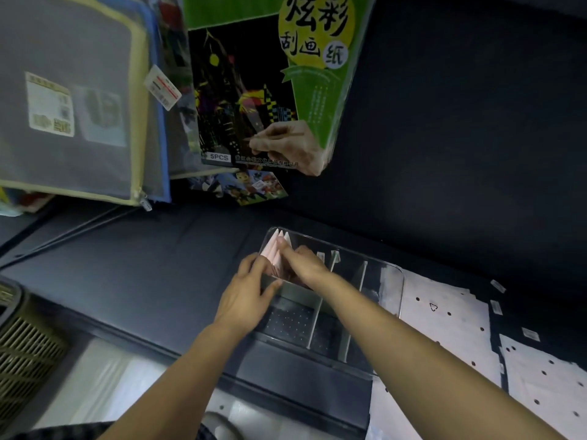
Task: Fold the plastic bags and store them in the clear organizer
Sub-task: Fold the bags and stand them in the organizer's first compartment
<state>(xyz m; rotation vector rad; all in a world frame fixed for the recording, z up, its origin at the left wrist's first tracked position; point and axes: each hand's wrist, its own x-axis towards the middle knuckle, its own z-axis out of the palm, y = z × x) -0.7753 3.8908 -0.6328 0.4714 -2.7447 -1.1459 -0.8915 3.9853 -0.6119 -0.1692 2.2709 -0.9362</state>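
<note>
A clear organizer (386, 282) with upright dividers lies on the dark table. Its far left compartment holds several pale pink folded plastic bags (274, 247) standing as triangles. My left hand (246, 296) grips the organizer's left wall, thumb on the rim and fingers outside. My right hand (303, 262) reaches into that compartment, its fingers on the folded bags, pressing them toward the far end. Whether it pinches one is hidden by the hand itself. The other compartments show only the dotted bottom.
Flat white plastic bags (451, 315) with punched holes lie to the right of the organizer. Zip pouches (73, 106) and a green scratch-paper pack (270, 84) hang above. A slatted basket (22, 350) sits at the left edge.
</note>
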